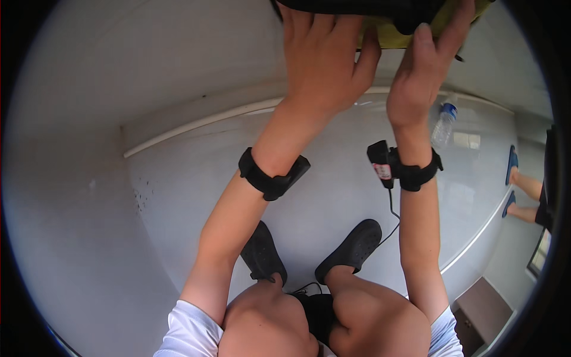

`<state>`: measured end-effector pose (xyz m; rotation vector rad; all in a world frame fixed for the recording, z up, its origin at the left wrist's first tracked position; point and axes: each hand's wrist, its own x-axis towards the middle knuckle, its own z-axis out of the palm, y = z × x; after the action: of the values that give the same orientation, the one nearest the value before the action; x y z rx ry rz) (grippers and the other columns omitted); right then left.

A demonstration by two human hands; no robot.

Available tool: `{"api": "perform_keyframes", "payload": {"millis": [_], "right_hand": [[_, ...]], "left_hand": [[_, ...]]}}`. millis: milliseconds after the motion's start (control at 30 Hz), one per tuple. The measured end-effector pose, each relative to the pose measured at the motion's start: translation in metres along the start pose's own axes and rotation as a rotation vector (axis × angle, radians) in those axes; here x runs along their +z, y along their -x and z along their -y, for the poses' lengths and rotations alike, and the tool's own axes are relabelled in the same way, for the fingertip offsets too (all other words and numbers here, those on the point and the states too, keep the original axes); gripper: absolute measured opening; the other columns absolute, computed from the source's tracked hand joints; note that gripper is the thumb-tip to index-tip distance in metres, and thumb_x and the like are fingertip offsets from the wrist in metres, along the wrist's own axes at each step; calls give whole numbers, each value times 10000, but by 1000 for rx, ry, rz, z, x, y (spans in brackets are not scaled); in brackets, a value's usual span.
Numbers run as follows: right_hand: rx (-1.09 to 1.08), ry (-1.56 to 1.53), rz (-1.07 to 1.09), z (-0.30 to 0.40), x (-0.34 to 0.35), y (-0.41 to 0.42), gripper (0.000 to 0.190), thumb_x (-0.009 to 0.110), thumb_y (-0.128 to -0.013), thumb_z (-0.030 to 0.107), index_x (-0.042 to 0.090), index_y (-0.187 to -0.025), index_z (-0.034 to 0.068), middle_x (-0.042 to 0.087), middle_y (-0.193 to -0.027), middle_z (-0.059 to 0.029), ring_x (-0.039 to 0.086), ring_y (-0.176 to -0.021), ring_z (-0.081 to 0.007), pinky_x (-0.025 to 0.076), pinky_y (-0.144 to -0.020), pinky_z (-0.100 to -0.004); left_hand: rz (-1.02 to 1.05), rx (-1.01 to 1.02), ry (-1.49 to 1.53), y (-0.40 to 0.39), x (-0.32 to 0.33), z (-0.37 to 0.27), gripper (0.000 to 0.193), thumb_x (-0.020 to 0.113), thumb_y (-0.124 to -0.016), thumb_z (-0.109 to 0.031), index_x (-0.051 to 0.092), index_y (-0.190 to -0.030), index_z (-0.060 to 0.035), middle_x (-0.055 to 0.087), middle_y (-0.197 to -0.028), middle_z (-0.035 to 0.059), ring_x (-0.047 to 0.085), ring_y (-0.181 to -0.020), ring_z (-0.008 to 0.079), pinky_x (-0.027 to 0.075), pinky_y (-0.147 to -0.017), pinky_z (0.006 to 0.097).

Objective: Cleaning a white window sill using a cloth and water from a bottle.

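Observation:
Both arms reach up to a black and yellow-green object (388,35) at the top edge of the head view; most of it is cut off, and its kind cannot be told. My left hand (328,58) lies against it, fingertips hidden behind its black part, thumb bent down at the yellow-green side. At its right side is my right hand (424,67), thumb up against the black part and a finger stretched along the edge. Whether either hand grips it is not clear. Black strapped devices sit on the left wrist (272,174) and right wrist (406,169), the right one with a cable.
A clear plastic bottle with a blue label (444,122) is on the glossy floor beyond the right wrist. Black clogs (352,247) are on the person's feet. A pale strip (200,122) runs along the wall base. At the far right, another person's legs (526,187) show in blue slippers.

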<state>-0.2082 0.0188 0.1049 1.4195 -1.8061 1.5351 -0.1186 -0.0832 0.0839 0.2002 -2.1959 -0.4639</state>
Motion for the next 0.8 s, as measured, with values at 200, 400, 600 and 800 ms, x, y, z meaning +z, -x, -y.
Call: {"api": "perform_keyframes", "payload": {"millis": [200, 400, 600, 800], "right_hand": [[-521, 536, -91, 14, 114, -38, 653, 464, -964, 269, 364, -1583, 88, 201, -1669, -252, 167, -1521, -497, 92, -1208, -619], [-635, 68, 560, 69, 224, -12, 524, 445, -1053, 220, 371, -1544, 54, 298, -1651, -90, 299, -1500, -295, 321, -1199, -375], [15, -264, 995, 57, 196, 25, 409, 434, -1051, 232, 531, -1436, 137, 479, -1546, -61, 519, -1333, -245, 442, -1104, -355], [-128, 49, 407, 4, 64, 25, 420, 461, -992, 198, 586, -1386, 122, 441, -1584, -87, 535, -1276, -395, 464, -1066, -466]], "left_hand": [[-199, -198, 143, 25, -66, 69, 464, 549, -951, -102, 506, -1387, 50, 476, -1429, 317, 395, -1352, 517, 240, -1153, 580], [-573, -494, 383, 79, -90, 138, 461, 459, -1059, -263, 379, -1430, 0, 440, -1435, 165, 418, -1334, 323, 256, -1169, 458], [-411, -1014, 802, 106, -72, 110, 461, 439, -1077, -266, 364, -1433, 17, 377, -1471, 169, 394, -1351, 299, 222, -1186, 433], [-292, -531, 342, 56, -10, 42, 488, 482, -1066, -234, 352, -1462, 21, 474, -1446, 170, 485, -1287, 331, 349, -1114, 448]]}}
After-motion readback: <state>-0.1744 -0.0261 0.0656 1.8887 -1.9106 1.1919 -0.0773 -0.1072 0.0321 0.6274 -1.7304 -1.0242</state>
